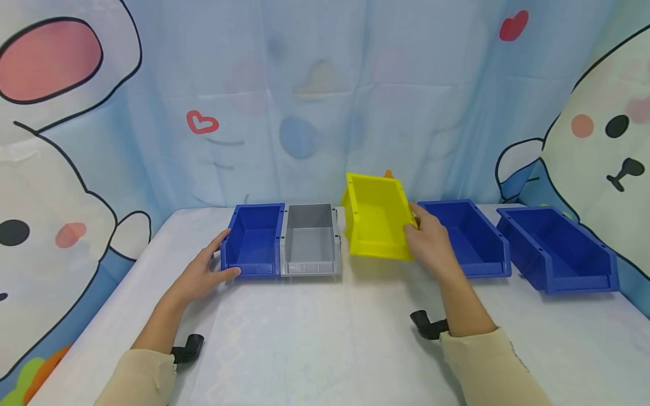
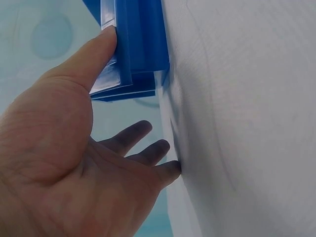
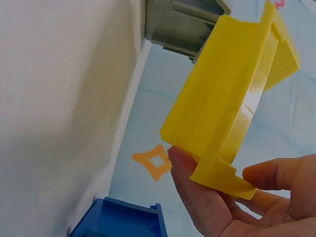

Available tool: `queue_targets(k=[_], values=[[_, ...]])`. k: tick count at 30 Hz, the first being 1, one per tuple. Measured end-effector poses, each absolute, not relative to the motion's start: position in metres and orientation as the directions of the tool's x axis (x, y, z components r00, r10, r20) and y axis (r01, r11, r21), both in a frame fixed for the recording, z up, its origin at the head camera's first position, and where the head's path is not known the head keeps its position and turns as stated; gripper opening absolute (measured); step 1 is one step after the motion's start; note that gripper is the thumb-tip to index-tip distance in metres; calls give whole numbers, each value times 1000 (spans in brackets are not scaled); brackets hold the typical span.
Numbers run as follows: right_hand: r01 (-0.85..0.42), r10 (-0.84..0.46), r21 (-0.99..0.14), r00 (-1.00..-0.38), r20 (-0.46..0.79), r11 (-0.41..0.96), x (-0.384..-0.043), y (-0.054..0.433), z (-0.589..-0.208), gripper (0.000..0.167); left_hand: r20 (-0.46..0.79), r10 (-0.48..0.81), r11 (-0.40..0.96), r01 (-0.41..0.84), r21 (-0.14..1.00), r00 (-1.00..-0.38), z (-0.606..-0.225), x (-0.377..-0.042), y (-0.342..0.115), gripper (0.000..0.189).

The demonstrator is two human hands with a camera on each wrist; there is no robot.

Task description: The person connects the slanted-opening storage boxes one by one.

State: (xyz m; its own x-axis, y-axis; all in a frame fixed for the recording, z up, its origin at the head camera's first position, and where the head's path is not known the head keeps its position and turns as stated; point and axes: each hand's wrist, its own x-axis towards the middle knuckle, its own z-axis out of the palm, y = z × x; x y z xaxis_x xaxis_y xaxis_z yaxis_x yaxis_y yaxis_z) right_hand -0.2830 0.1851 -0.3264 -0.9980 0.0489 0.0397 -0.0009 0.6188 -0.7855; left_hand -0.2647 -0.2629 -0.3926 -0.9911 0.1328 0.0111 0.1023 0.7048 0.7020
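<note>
My right hand (image 1: 431, 239) pinches the right side of a yellow plastic storage bin (image 1: 381, 217) and holds it tilted above the table. In the right wrist view, the thumb and fingers close on the edge of this yellow bin (image 3: 217, 98). At the left end of the row, my left hand (image 1: 203, 273) rests against a blue storage bin (image 1: 256, 242). Its thumb touches the front corner and its fingers lie extended along the left side. In the left wrist view, that thumb presses the blue bin's front (image 2: 143, 39). A grey bin (image 1: 311, 242) stands right beside the blue one.
Two more blue bins, a nearer-to-middle one (image 1: 464, 239) and a far-right one (image 1: 558, 248), stand right of the yellow bin. All stand toward the back of a white-covered table (image 1: 304, 338). Behind hangs a blue cartoon-printed curtain (image 1: 315, 101).
</note>
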Motion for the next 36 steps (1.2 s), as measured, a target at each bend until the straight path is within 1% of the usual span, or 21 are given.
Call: queue_targets(k=[20,30,36], values=[[-10,36,-753,-998,44,657,-285,173,-330,63,7,125,710,95,697,-992,-392,-264,-264,94],[-59,23,-747,-995,100,662,-284,172,-327,61,10,132,712,102,694,-991,-392,-265,-263,95],[-66,19,-736,-994,106,674,-283,170,-327,61,6,139,715,104,691,-990,-390,-265,-262,95]])
